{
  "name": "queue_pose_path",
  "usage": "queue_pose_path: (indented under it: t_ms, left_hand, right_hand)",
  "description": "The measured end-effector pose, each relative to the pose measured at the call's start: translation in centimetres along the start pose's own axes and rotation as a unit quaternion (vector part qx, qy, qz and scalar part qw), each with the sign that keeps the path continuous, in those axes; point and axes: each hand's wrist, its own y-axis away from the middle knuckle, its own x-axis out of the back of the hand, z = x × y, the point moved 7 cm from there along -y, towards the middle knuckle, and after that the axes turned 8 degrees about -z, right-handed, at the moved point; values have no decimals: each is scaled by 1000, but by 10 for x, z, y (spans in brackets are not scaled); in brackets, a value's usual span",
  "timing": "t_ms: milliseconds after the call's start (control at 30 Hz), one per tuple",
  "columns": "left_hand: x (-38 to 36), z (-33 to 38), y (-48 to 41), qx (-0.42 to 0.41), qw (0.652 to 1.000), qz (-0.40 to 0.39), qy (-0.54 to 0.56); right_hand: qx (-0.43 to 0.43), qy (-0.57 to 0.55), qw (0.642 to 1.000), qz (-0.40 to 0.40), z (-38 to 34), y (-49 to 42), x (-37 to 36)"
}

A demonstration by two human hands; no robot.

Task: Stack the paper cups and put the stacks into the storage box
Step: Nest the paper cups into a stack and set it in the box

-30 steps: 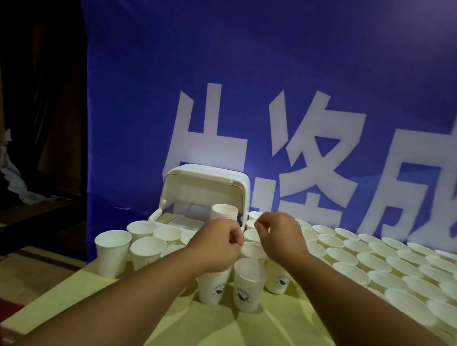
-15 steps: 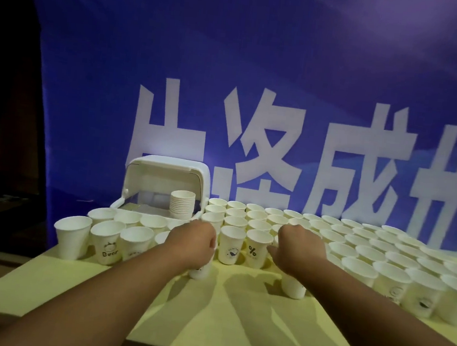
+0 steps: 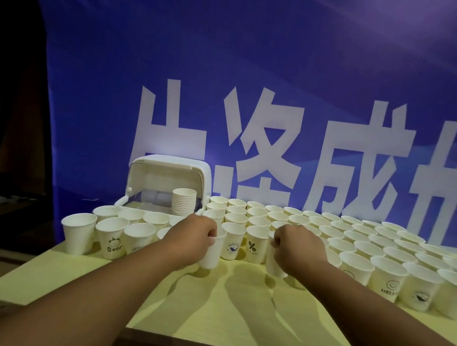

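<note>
plain white paper cups [image 3: 359, 262] stand upright, mouths up, in close rows across the right and back of the pale yellow table [image 3: 208, 310]. a few carry small printed logos, and a smaller group stands at the left, in front of the box. the white storage box [image 3: 166, 167] sits at the table's back left with its lid raised, and a nested stack [image 3: 183, 203] stands upright inside it. the left hand [image 3: 196, 234] curls its fingers round the rim of the left cup [image 3: 212, 253]. the right hand [image 3: 297, 243] grips the right cup [image 3: 275, 265] the same way, from above. both cups are at the front edge of the rows, near each other but apart. compared with half a second before, both held cups sit a little higher and the right cup has come inward toward the left. the box and its stack are unchanged. a blue banner [image 3: 261, 50] with white characters hangs behind.
</note>
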Motion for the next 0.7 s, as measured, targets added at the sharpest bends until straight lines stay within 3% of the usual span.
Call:
queue_pose_path:
  t_ms: [233, 467, 700]
  left_hand:
    - [31, -14, -5, -16, 988, 87, 127]
    - [69, -51, -22, -13, 967, 203, 152]
    - [85, -100, -58, 30, 961, 224, 162]
  right_hand:
    - [71, -112, 987, 92, -38, -17, 14]
    - [97, -282, 941, 159, -77, -55, 9]
    - [103, -400, 889, 196, -118, -108, 2]
